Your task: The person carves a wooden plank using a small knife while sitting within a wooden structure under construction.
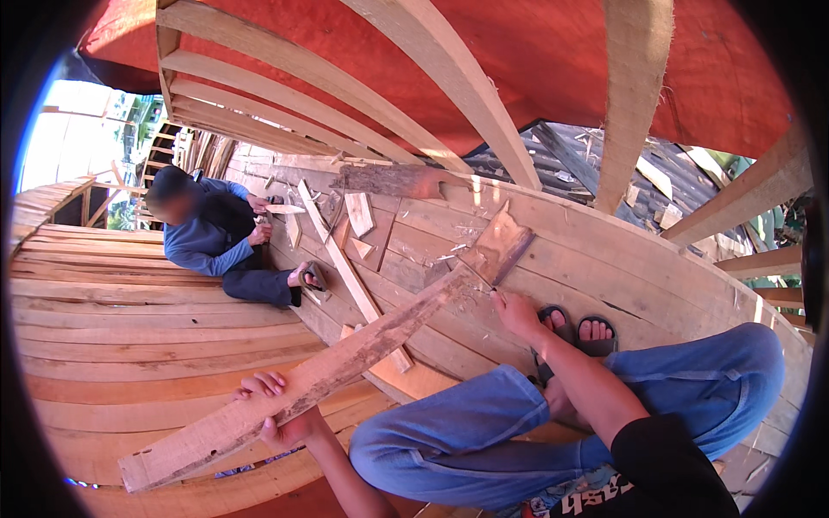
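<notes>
A long rough plank [315, 373] with bark-darkened edges slants from the lower left toward the middle. My left hand [278, 407] grips it near its lower end, thumb on the near edge and fingers over the far edge. The plank's upper end rests at a short wood block [496, 244] lying on the boards. My right hand [516, 314] is closed beside that end, around the handle of a thin bladed tool [480, 276]. The blade, seen nearly edge-on, lies close to the plank's end; its exact kind is hard to make out.
A co-worker [211, 229] sits at the left, holding a pointed wood piece. A narrow board [354, 281], offcuts [358, 214] and shavings lie on the plank floor [596, 268]. Curved wooden ribs [449, 69] rise before a red tarp [553, 60]. My sandalled feet [596, 332] are near my right hand.
</notes>
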A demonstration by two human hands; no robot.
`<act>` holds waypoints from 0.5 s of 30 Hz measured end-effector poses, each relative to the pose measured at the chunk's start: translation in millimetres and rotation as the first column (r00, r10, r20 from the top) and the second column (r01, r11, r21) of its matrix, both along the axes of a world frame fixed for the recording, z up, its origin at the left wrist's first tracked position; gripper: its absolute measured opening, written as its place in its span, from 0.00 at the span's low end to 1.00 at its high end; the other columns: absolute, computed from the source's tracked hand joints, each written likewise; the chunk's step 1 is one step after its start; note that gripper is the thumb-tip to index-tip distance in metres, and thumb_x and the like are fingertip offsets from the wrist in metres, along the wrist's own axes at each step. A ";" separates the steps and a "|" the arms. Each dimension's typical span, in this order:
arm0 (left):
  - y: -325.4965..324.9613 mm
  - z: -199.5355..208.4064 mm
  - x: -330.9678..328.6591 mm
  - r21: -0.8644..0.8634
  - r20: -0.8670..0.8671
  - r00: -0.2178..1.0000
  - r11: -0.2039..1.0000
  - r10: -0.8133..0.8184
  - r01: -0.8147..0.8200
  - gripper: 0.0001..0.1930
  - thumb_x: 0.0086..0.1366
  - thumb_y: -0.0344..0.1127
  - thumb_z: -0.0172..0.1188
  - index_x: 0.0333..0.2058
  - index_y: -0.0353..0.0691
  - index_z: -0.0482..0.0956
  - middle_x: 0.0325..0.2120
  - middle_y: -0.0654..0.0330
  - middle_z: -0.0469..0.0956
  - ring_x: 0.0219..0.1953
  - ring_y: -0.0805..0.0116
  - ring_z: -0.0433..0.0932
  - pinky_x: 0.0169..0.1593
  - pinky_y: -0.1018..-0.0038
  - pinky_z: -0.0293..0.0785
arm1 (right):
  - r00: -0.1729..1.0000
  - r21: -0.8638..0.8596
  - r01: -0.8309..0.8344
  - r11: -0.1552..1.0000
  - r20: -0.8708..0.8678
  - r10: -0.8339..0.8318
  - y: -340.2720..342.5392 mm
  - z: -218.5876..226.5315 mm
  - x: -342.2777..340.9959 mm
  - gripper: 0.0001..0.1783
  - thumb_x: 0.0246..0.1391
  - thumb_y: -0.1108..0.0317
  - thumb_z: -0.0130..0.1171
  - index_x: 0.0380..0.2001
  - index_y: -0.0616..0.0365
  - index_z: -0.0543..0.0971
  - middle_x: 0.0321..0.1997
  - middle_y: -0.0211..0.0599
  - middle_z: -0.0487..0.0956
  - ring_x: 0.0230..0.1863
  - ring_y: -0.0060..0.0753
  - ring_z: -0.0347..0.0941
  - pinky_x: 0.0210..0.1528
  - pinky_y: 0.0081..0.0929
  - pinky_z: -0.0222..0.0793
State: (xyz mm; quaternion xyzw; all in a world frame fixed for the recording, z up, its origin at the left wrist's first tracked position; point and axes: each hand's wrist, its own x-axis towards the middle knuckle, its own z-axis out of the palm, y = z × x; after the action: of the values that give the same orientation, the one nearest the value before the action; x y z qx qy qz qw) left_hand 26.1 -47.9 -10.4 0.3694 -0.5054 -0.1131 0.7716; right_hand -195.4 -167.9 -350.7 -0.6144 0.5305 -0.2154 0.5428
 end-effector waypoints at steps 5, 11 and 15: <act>3.9 1.9 4.9 -0.001 0.008 1.000 1.000 -0.016 0.016 0.22 0.45 0.38 0.56 0.40 0.39 0.64 0.26 0.59 0.61 0.29 0.67 0.63 0.36 0.72 0.62 | 0.995 -0.082 -0.078 0.994 0.050 0.082 7.1 20.7 5.6 0.26 0.63 0.50 0.45 0.26 0.65 0.76 0.27 0.61 0.77 0.35 0.65 0.74 0.39 0.53 0.68; -0.5 0.3 5.7 0.001 0.014 1.000 1.000 -0.013 0.013 0.22 0.46 0.40 0.56 0.41 0.39 0.64 0.26 0.60 0.61 0.29 0.67 0.63 0.36 0.73 0.62 | 0.997 -0.055 -0.072 0.996 -0.005 0.072 4.5 8.5 10.5 0.27 0.63 0.50 0.45 0.25 0.66 0.75 0.29 0.63 0.77 0.35 0.66 0.74 0.40 0.54 0.68; 5.1 -0.2 6.9 0.023 0.020 1.000 1.000 0.007 -0.007 0.22 0.46 0.40 0.57 0.41 0.40 0.64 0.26 0.60 0.61 0.28 0.67 0.63 0.36 0.73 0.62 | 1.000 0.000 -0.015 1.000 -0.028 0.015 -2.5 10.3 5.2 0.28 0.64 0.50 0.44 0.25 0.66 0.76 0.30 0.63 0.77 0.36 0.66 0.74 0.41 0.54 0.68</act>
State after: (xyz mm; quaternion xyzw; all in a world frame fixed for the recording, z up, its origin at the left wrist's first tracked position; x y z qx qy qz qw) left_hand 33.0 -42.8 -10.6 0.3809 -0.5104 -0.1126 0.7627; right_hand -190.2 -170.4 -340.4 -0.6213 0.5334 -0.2027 0.5371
